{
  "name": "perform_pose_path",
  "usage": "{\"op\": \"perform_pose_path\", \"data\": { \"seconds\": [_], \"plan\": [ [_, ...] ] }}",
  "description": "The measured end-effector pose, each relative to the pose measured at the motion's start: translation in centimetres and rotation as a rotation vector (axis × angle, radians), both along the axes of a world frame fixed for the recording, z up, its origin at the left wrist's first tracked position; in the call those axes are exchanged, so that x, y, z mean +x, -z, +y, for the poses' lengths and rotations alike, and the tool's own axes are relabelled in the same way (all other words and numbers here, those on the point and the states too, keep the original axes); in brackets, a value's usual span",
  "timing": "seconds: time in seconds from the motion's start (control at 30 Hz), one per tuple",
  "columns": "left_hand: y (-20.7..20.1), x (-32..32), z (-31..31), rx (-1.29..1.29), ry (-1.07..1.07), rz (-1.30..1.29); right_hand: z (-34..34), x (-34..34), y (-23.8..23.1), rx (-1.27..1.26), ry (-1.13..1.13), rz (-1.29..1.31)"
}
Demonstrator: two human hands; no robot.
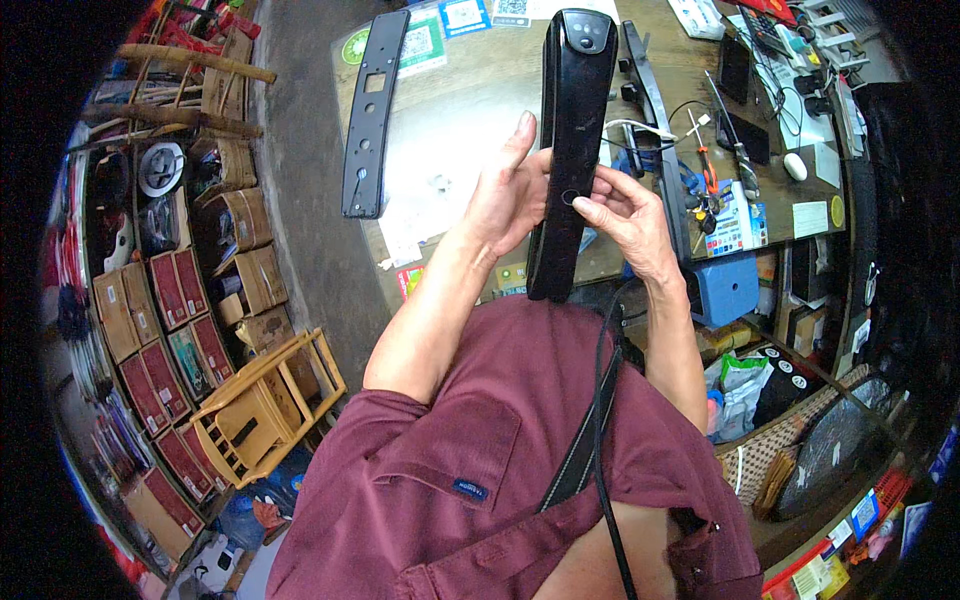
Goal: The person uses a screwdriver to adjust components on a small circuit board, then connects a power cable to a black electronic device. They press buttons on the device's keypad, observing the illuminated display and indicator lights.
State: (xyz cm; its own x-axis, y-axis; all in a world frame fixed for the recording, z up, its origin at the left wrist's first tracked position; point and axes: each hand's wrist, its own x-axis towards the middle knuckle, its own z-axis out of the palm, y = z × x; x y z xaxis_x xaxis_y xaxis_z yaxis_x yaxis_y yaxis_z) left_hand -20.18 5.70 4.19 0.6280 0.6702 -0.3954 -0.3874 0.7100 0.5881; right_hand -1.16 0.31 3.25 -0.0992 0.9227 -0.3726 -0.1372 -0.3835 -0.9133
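A long black panel, apparently the front of a smart door lock (575, 130), stands tilted in front of me. It has a small glossy window at its top and a round ring low on its face. My left hand (510, 190) supports it from the left, thumb raised and apart, fingers partly hidden behind it. At its right edge, my right hand (630, 215) is curled with the thumb tip beside the ring; some fingertips are hidden. A dark grey slotted mounting plate (375, 130) lies on the table to the left.
On the right of the wooden table (480, 90) lie another long dark part (655, 120), an orange-handled screwdriver (707, 165), a white mouse (795, 167) and cables. A blue stool (725, 290) stands below the right edge. Boxes fill shelves at left, near a wooden chair (270, 405).
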Motion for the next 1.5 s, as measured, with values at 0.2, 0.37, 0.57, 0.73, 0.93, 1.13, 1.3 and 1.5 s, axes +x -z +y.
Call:
{"op": "perform_pose_path", "data": {
  "seconds": [0.2,0.37,0.57,0.73,0.93,1.13,1.3,1.5],
  "plan": [
    [0.1,0.1,0.2,0.017,-0.015,-0.006,0.4,-0.6,-0.3,0.042,0.017,-0.031],
    [0.0,0.3,0.1,-0.005,-0.042,-0.030,0.5,-1.0,0.2,0.053,0.047,-0.081],
    [-0.5,0.4,-0.2,-0.027,-0.071,-0.048,0.5,-1.1,0.3,0.074,0.058,-0.057],
    [-0.3,0.3,-0.2,-0.013,-0.070,-0.046,0.5,-1.4,0.3,0.086,0.075,-0.024],
    [0.0,0.3,-0.2,-0.003,-0.085,-0.055,0.5,-1.4,0.2,0.077,0.100,0.001],
    [0.0,0.2,-0.2,0.023,-0.043,0.008,0.6,-1.6,0.2,0.073,0.103,-0.025],
    [0.1,0.2,-0.1,0.019,-0.040,-0.001,0.5,-1.6,0.3,0.085,0.095,-0.002],
    [-0.2,0.2,-0.1,0.008,-0.069,-0.015,0.6,-1.7,0.4,0.089,0.092,-0.043]
  ]
}}
